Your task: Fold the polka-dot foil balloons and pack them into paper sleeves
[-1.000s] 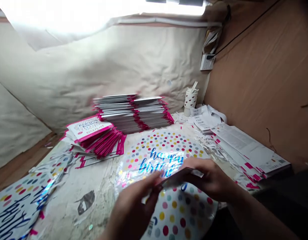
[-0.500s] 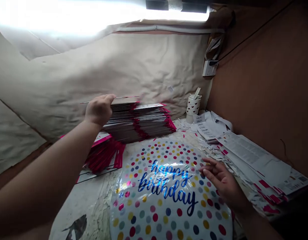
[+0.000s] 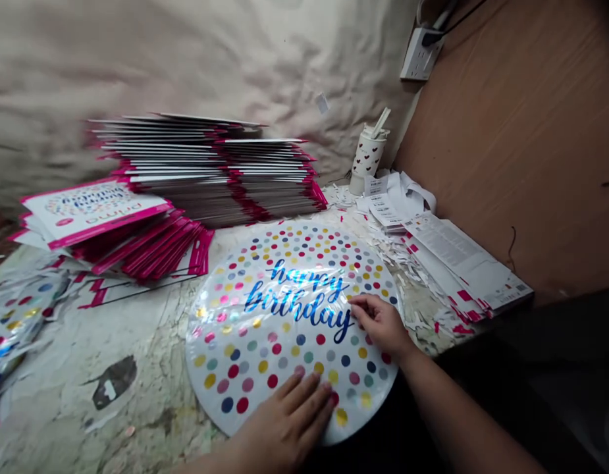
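A round white disc [image 3: 289, 316] with coloured dots and shiny blue "happy birthday" lettering lies flat at the near edge of the table. Glossy clear plastic seems to cover it. My left hand [image 3: 289, 421] rests on its near part, palm down with the fingers stretched out. Over the right side of the lettering, my right hand [image 3: 380, 326] has its thumb and forefinger pinched together at the surface. Whatever may be between those fingertips is too small to make out.
Tall stacks of pink-edged cards [image 3: 210, 171] stand at the back, with a fanned pile [image 3: 101, 217] to their left. A spotted plastic packet [image 3: 18, 329] lies far left. At right are a heart-patterned cup [image 3: 368, 158], label strips [image 3: 383, 204], paper scraps and printed sheets [image 3: 462, 263].
My left hand has come down from the top of the card stack onto the disc. The right hand has moved inward and its fingers have closed. The view has tilted down.
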### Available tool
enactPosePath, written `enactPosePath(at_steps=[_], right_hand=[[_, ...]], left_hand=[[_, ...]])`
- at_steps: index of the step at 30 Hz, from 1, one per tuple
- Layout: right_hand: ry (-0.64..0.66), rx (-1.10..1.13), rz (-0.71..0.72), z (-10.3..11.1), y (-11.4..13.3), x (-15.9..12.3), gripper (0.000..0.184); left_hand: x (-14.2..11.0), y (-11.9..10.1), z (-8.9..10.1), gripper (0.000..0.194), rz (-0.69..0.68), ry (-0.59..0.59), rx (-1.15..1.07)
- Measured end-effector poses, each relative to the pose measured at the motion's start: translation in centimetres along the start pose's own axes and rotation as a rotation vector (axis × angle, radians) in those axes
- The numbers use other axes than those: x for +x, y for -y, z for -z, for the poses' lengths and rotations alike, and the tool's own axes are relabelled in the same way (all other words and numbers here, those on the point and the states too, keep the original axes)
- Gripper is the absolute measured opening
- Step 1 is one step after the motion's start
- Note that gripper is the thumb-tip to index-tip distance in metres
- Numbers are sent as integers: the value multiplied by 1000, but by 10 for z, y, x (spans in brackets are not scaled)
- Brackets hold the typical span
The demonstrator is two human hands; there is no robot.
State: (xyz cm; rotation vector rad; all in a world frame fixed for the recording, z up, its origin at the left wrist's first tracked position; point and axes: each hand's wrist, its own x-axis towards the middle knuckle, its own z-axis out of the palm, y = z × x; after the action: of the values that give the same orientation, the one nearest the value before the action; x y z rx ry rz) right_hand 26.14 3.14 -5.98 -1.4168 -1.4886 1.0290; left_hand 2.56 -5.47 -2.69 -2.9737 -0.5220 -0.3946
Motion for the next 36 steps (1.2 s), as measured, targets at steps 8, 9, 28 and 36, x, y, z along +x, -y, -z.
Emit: enactPosePath(at_steps=[8,9,28,36], right_hand=[[95,-52,50,1,4,-1,18],[122,-68,38,3,5,1,18],[424,-248,217,-9,53,-38,31],[383,-580,455,20,7,-60,71]], left_hand=[[-1,3,17,16,670,240,-710],[1,10,19,10,799,325,-832],[-119,65,66,66,902,144,-10],[-97,34,12,63,477,43,-72]])
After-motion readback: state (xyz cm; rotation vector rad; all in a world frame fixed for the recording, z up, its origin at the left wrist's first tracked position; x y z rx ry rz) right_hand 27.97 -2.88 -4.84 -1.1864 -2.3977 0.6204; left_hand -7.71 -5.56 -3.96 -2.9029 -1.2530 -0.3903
